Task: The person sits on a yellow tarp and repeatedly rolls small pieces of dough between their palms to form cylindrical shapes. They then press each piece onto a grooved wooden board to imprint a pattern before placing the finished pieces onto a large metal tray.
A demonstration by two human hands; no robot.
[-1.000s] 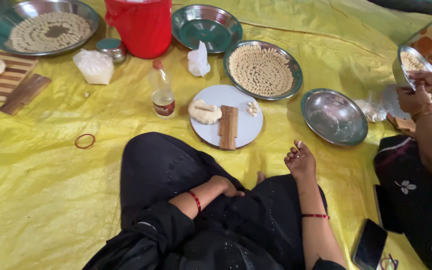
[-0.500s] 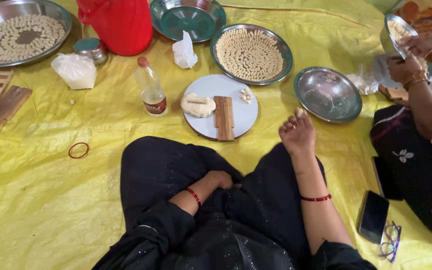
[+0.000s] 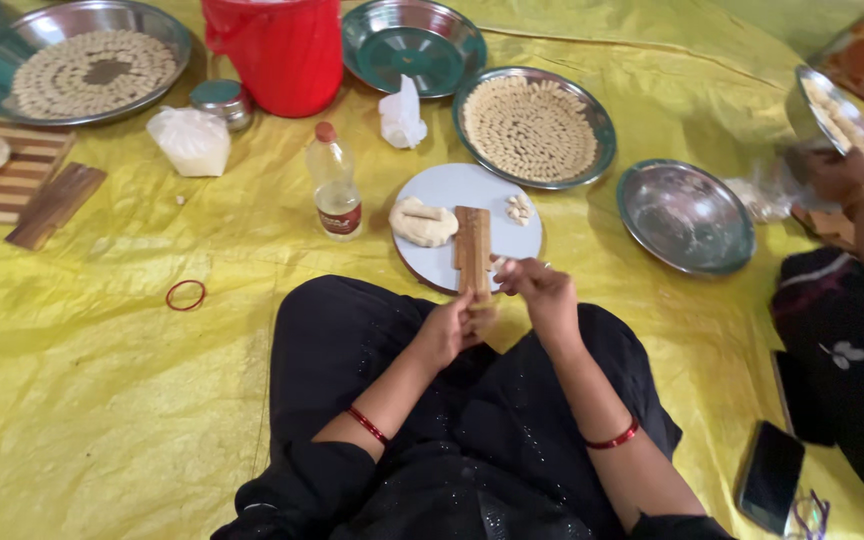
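I sit cross-legged in black clothes on a yellow sheet. In front of my knees is a round white plate. On it lie a lump of pale dough, a few small shaped pieces and a ridged wooden board. My left hand grips the board's near end, which sticks out over the plate's rim. My right hand is just right of the board, fingers pinched on a small pale bit of dough.
Behind the plate stand a steel tray of shaped pieces, an empty steel dish, a green-lined dish, a red bucket and a small bottle. Another person's hand holds a steel bowl at right. A phone lies nearby.
My left hand left my lap and took hold of the board's near end. My right hand came in from the side and now pinches dough beside the board.
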